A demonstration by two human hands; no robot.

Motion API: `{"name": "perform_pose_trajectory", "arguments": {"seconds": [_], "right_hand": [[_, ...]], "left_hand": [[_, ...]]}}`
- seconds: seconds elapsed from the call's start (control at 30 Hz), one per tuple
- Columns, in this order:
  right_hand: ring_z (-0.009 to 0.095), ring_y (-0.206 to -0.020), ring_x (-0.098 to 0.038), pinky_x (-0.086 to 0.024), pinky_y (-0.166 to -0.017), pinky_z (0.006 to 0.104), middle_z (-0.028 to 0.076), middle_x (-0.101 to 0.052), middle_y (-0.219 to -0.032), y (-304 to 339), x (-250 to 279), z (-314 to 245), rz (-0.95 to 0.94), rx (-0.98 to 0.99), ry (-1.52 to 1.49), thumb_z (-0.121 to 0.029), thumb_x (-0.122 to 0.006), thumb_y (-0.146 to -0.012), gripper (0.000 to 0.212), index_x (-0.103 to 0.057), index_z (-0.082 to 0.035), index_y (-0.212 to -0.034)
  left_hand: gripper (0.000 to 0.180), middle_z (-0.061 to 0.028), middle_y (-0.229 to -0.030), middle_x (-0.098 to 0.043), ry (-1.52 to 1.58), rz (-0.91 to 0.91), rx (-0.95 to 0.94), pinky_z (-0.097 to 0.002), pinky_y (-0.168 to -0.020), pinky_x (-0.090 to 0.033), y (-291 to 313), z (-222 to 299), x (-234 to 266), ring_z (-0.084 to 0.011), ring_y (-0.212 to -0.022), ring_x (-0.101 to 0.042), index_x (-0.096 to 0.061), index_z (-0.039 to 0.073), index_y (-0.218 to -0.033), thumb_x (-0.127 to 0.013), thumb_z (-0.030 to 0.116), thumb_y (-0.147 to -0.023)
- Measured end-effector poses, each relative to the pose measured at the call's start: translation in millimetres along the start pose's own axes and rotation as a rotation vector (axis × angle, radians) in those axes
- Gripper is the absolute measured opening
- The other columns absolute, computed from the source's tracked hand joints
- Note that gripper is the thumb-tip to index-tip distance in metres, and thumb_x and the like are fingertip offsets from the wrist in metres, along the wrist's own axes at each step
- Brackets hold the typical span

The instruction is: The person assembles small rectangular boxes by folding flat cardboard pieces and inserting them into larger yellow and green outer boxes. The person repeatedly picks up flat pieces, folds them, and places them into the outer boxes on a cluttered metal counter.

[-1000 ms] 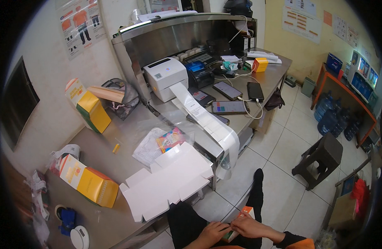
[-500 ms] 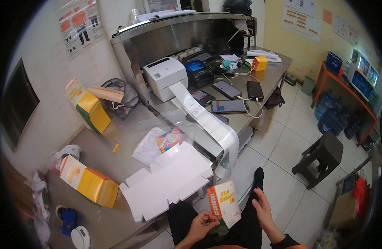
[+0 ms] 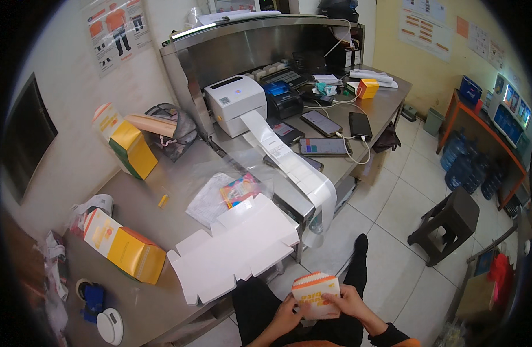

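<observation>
Above my lap I hold a small white carton [image 3: 315, 285] with an orange zigzag-patterned band along its top and yellow lettering. My left hand [image 3: 288, 317] grips its lower left side. On the right side, my right hand [image 3: 348, 302] is closed, with the thumb lying across the front face. Some fingers of both hands are hidden behind the carton. Just beyond, a flattened white carton blank [image 3: 237, 246] overhangs the steel table's edge. Two yellow, white and green cartons, one near [image 3: 127, 248] and one far [image 3: 127, 141], stand to the left.
A white label printer [image 3: 236, 101] trails a long paper strip [image 3: 289, 165] over the table edge. Several phones lie charging beside it. A tape roll with blue dispenser [image 3: 92, 301] and a white round-topped device [image 3: 110, 326] sit at near left. A dark stool [image 3: 448, 225] stands right.
My right hand has come in from the right and taken hold of the carton. The carton has turned, bringing its orange band to the top. The view has shifted slightly.
</observation>
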State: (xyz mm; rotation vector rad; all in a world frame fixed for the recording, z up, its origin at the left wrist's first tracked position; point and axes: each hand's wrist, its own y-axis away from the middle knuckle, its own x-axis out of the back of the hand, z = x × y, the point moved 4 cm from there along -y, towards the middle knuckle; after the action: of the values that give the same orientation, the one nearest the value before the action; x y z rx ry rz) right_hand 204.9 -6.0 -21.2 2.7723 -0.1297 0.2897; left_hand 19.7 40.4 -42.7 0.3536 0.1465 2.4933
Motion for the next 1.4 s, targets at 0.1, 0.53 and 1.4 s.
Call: {"name": "perform_pose_trajectory", "arguments": {"seconds": [0.1, 0.53, 1.4], "right_hand": [[0.015, -0.077, -0.066, -0.051, -0.068, 0.0263, 0.012, -0.069, -0.087, 3.0, -5.5, -9.2, -0.161, 0.068, 0.178, -0.024, -0.07, -0.083, 0.03, -0.066, 0.002, -0.097], [0.009, -0.067, -0.061, -0.048, -0.062, 0.0236, 0.006, -0.066, -0.079, 2.3, -12.3, -20.3, -0.157, 0.127, 0.168, -0.015, -0.052, -0.094, 0.024, -0.056, -0.005, -0.115], [0.015, -0.09, -0.053, -0.04, -0.079, 0.025, 0.008, -0.054, -0.093, -41.7, -140.5, -213.8, -0.766, 0.548, -0.482, -0.003, -0.069, -0.069, 0.01, -0.065, -0.002, -0.078]], "left_hand": [[0.037, -0.0184, -0.093, -0.066, -0.046, 0.123, 0.15, -0.0318, -0.072, -0.05, 1.4, -7.3, 12.6, -0.0206, -0.087, -0.065, -0.06, 0.0, -0.112, -0.052, 0.032, -0.094], [0.025, -0.0086, -0.099, -0.067, 0.329, -0.091, -0.095, -0.0227, -0.076, -0.049, -1.1, 23.9, 15.2, -0.0092, -0.087, -0.06, -0.061, 0.0, -0.115, -0.048, 0.012, -0.096], [0.074, -0.0105, -0.111, -0.054, -0.175, 0.732, -0.422, -0.0329, -0.094, -0.041, 137.2, 135.4, 160.8, -0.0219, -0.106, -0.054, -0.048, 0.008, -0.131, -0.081, 0.016, -0.066]]}}
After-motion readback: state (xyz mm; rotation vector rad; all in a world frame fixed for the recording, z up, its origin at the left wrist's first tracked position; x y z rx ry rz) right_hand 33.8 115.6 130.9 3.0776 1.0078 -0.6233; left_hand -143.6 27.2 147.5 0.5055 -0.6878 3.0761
